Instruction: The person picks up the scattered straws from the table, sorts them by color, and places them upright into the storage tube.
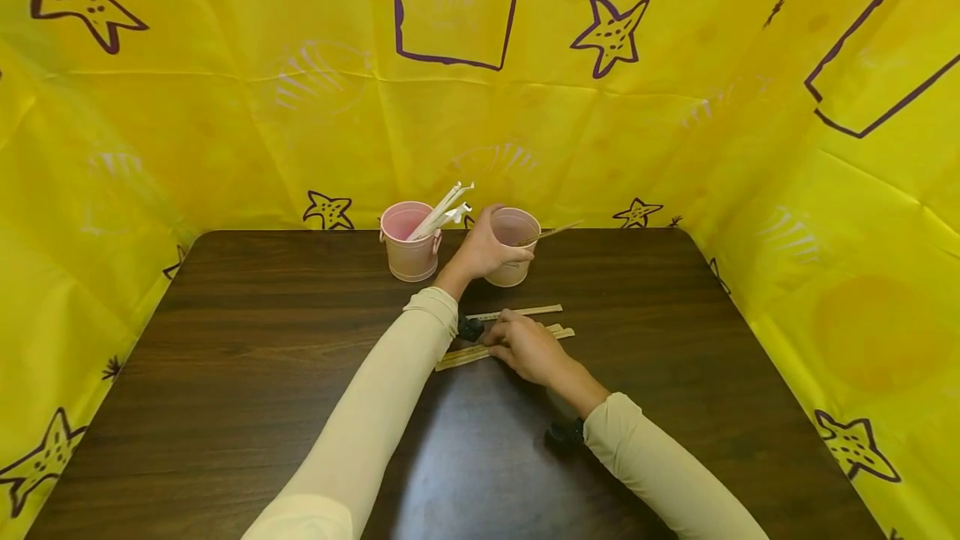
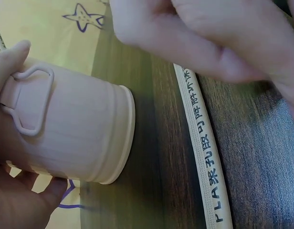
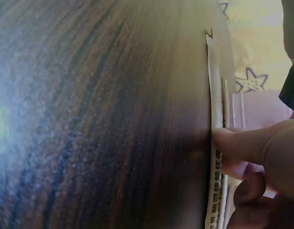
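Observation:
My left hand point(image 1: 483, 252) grips a small pink bucket point(image 1: 510, 275) at the back of the table, thumb and fingers around its upper wall. One thin tan paper-wrapped straw point(image 1: 558, 230) leans out over its rim. The bucket's wire handle point(image 2: 42, 102) hangs by the fingers in the left wrist view. Lower down, my right hand point(image 1: 528, 348) pinches a paper-wrapped straw point(image 3: 214, 95) lying at the tabletop, thumb pressed on its side. More wrapped straws point(image 1: 465, 358) lie under and beside these fingers. Another wrapped straw point(image 2: 202, 138), printed with dark lettering, lies between the bucket and the right hand.
A second pink bucket point(image 1: 408, 261) stands left of the held one, with several white-wrapped straws point(image 1: 446, 213) leaning out of it. Yellow patterned cloth point(image 1: 480, 123) hangs behind the dark wooden table point(image 1: 285, 340) and along its sides. Dark wrist devices point(image 1: 562, 435) sit on both wrists.

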Demonstrator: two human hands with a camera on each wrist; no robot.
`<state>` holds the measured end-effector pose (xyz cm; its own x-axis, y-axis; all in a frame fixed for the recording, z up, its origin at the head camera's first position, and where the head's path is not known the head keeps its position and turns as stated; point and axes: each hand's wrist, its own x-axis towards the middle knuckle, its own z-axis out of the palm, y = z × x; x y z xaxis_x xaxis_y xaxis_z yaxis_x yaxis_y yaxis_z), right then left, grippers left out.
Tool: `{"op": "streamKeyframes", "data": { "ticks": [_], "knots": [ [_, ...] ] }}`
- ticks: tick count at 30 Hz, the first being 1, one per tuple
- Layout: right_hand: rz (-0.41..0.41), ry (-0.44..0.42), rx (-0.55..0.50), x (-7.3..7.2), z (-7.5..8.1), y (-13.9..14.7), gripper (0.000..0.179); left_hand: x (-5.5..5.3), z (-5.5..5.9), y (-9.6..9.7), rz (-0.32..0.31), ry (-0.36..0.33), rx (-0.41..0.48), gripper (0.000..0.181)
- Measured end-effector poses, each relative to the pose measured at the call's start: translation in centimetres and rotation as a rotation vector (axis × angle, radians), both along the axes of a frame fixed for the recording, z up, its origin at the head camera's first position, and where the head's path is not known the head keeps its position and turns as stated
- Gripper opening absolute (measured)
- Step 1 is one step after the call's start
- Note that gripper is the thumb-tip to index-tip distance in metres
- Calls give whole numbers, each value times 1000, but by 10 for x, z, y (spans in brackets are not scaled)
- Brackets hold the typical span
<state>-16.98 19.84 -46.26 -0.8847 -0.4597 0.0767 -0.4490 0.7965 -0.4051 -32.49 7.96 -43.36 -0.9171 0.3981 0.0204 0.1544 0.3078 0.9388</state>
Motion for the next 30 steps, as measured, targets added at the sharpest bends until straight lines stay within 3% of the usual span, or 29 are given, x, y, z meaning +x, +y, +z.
{"op": "streamKeyframes", "data": {
  "ticks": [6,13,17,21,27,30],
  "knots": [
    [-14,-1,14,0,1,-2,5,0,3,-1,-14,-37,10,113],
    [-25,-25,-22,1,0,0,14,0,2,-2,-8,-22,17,111],
    [2,4,-35,2,1,6,20,-1,-1,-1,-9,-7,7,112],
    [44,41,-51,3,6,15,21,-1,-2,0,-10,1,6,110],
    [62,9,-82,9,17,37,15,-1,0,-1,-12,-12,16,111],
    [78,41,-92,12,24,51,22,0,2,-2,-15,-23,20,112]
  ]
}}
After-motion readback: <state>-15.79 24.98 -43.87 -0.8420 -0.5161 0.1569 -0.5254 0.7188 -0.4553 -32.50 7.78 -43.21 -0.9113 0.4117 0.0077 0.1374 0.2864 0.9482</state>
